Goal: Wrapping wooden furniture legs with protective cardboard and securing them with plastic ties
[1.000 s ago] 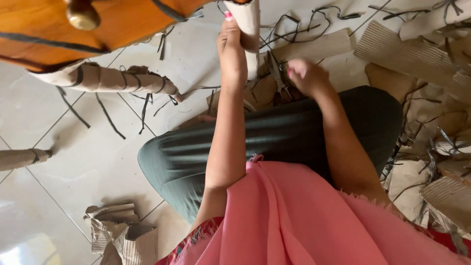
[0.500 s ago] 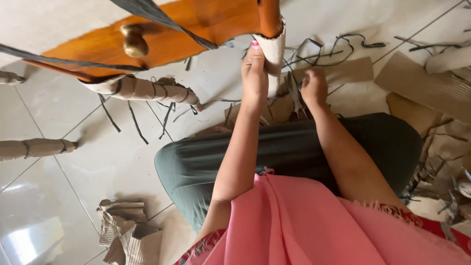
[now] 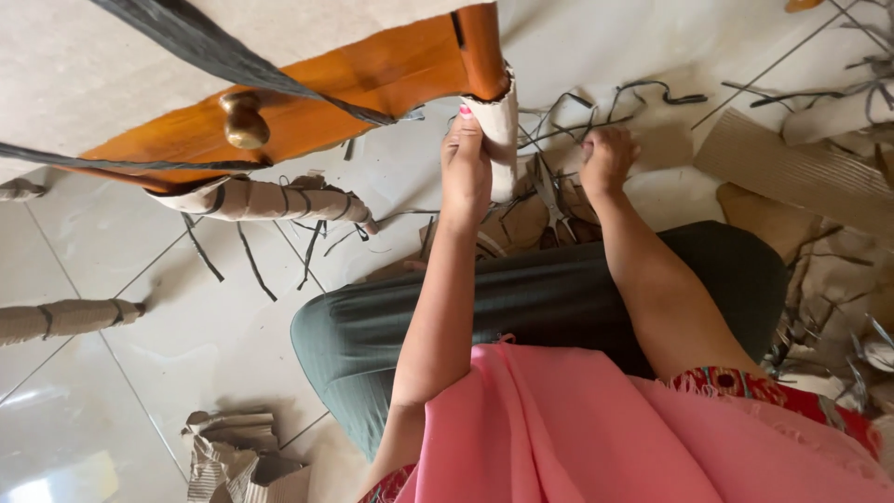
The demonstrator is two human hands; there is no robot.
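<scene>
Two hands, left hand (image 3: 465, 172) on wrapped leg (image 3: 495, 130), tiled floor (image 3: 140, 373)

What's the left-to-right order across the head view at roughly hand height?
Wrapped furniture leg → brass knob → left hand on the paper-wrapped leg → scissors on the floor → right hand → corrugated cardboard sheet.
</scene>
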